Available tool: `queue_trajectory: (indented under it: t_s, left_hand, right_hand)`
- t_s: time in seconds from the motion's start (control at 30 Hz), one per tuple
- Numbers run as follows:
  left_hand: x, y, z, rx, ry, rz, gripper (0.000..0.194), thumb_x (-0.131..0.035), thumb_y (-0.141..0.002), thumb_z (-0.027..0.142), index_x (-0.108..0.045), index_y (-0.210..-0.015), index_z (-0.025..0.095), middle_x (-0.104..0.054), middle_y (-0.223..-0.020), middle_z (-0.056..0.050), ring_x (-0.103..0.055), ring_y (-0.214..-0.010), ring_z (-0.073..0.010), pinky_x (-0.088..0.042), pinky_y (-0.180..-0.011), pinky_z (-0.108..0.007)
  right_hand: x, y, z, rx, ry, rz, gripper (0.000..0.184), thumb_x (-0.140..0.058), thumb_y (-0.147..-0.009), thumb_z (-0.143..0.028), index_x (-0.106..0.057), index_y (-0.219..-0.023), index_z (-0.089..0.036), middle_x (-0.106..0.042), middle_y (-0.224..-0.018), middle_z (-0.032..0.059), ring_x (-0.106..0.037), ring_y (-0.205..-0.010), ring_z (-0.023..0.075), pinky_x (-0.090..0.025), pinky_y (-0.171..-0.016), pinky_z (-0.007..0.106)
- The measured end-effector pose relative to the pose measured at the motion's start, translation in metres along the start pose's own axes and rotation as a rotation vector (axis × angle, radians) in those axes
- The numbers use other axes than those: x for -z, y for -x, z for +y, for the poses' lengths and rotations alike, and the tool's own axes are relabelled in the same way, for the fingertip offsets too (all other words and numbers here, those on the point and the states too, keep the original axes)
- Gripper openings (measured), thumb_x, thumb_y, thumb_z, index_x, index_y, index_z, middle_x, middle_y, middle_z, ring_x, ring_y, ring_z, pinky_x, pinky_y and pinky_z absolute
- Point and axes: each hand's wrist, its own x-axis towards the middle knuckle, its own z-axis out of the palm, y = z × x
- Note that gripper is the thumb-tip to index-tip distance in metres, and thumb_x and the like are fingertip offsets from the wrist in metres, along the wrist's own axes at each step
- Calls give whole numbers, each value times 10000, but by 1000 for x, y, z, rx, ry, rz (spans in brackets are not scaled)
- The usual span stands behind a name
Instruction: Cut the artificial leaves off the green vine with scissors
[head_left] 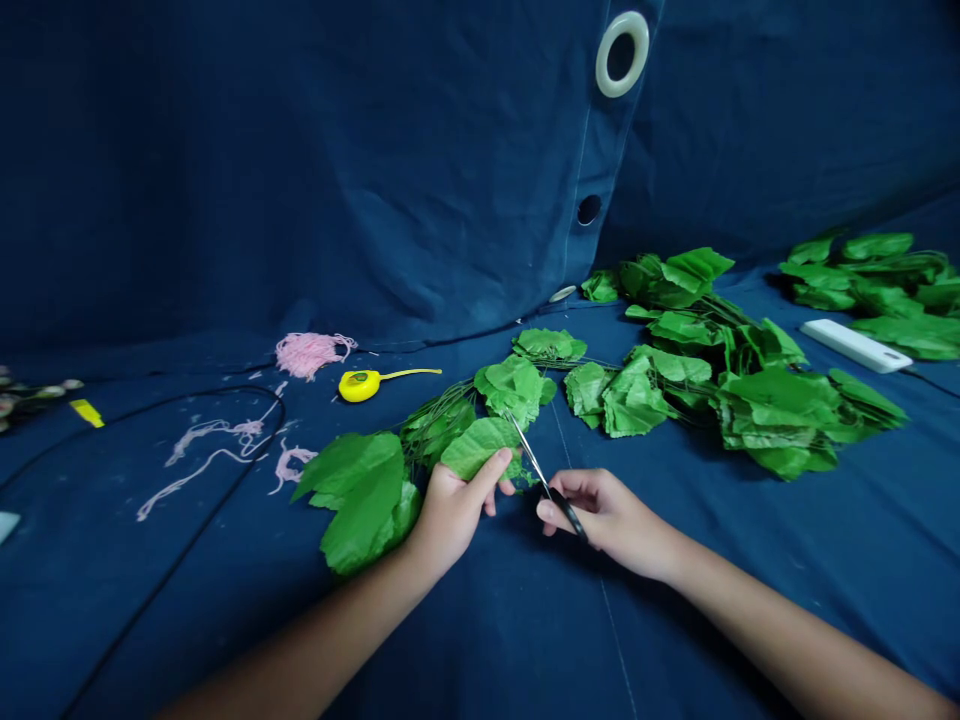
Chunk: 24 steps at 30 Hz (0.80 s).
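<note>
My left hand (452,512) grips a green artificial leaf (480,448) at the end of a leafy vine. My right hand (609,522) holds a pair of black-handled scissors (545,478), with the steel blades pointing up and left toward the leaf's edge and stem. More of the artificial leaf garland (362,500) lies beneath and to the left of my left hand. Its thin wire stems (439,425) run back toward further leaf bunches (772,410) on the right.
Everything lies on wrinkled navy cloth (450,640), backed by a hanging navy sheet with a white grommet (622,54). Pink yarn (311,354), a yellow tape measure (364,383), pink threads (214,440), a black cable (210,400) and a white power strip (855,345) lie around.
</note>
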Motion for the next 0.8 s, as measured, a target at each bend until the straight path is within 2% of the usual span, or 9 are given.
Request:
queue_trajectory:
  t_s: [0.1,0.3,0.4,0.53,0.63,0.8]
  left_hand:
    - [0,0,1,-19,-12,-9,325,-674,-942,444,-712,-830,141,-669,-637,-10,-551,-512,-107,-460,-548,-241]
    - [-4,2,5,-35,-2,-32,274,-701,-923,418,-751,-917,149,-695,-671,-23,-572,-545,-121,-436,-508,-234]
    - [-4,2,3,-45,-27,-40,274,-715,-909,417,-760,-869,151,-672,-643,-16,-549,-530,-116,-439,-506,-236]
    - [-4,1,-1,-32,-66,-44,334,-698,-915,448,-741,-763,153,-579,-548,9,-519,-500,-110,-442,-518,-241]
    - [-2,0,-2,-19,-87,-48,381,-682,-923,465,-703,-702,156,-538,-528,18,-514,-497,-109,-439,-530,-244]
    - [0,2,-1,-37,-78,-65,370,-660,-941,465,-700,-734,160,-545,-543,20,-507,-501,-108,-433,-535,-249]
  right_hand:
    - [-1,1,-1,1,5,-3,518,-765,-839,-583,-639,-901,-84,-686,-849,63,-507,-643,60,-320,-513,143]
    - [-5,2,-3,8,10,13,512,-697,-900,-594,-628,-888,-87,-698,-862,63,-432,-526,22,-318,-505,162]
    - [-8,1,-4,3,3,37,523,-675,-915,-603,-629,-868,-84,-690,-853,57,-428,-517,16,-311,-503,165]
    - [-10,1,-2,23,-19,55,534,-723,-876,-600,-646,-854,-73,-640,-753,27,-382,-521,15,-288,-509,162]
    - [-9,-1,1,46,-43,60,526,-761,-847,-583,-642,-829,-71,-638,-738,28,-404,-557,25,-298,-531,156]
    - [-8,-2,3,41,-40,67,528,-776,-825,-590,-636,-852,-82,-668,-778,47,-425,-569,35,-314,-528,154]
